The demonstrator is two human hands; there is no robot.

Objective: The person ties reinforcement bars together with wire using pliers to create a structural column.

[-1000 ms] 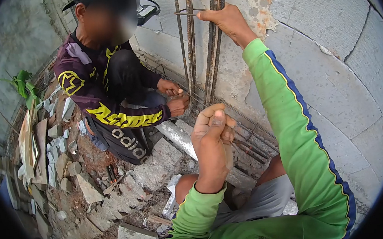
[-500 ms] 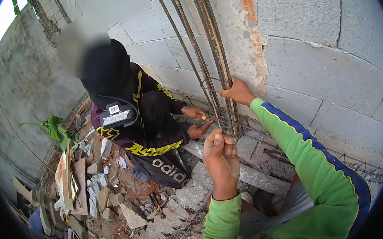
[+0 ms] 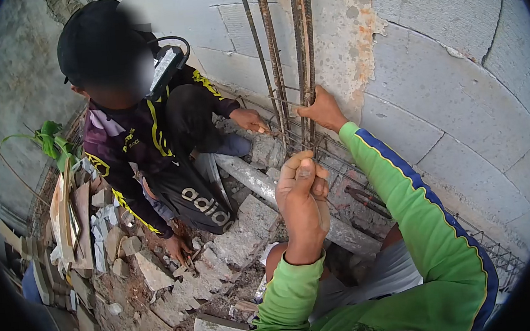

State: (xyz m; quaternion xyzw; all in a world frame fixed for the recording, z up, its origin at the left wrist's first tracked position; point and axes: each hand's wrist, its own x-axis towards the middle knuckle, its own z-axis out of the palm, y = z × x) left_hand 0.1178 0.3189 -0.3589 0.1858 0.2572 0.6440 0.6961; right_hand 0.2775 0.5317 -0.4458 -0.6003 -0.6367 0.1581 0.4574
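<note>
Upright rebar rods stand against the wall, joined low down by a thin steel stirrup. My right hand is closed at the rods, pinching the stirrup's near side between thumb and fingers. Lower and nearer to me, my left hand is raised with its fingers curled and the thumb pressed against them. Whatever thin thing it may hold cannot be made out. Behind it, the foot of the rods meets horizontal rebar along the wall's base.
A co-worker squats at left, one hand by the rods, the other hand down at the rubble. Broken blocks and boards lie at left. A concrete beam runs below the rods. Block wall rises at right.
The co-worker has taken one hand from the rods and lowered it to the ground where pliers lay. My view has shifted; my hands keep nearly the same places at the rods.
</note>
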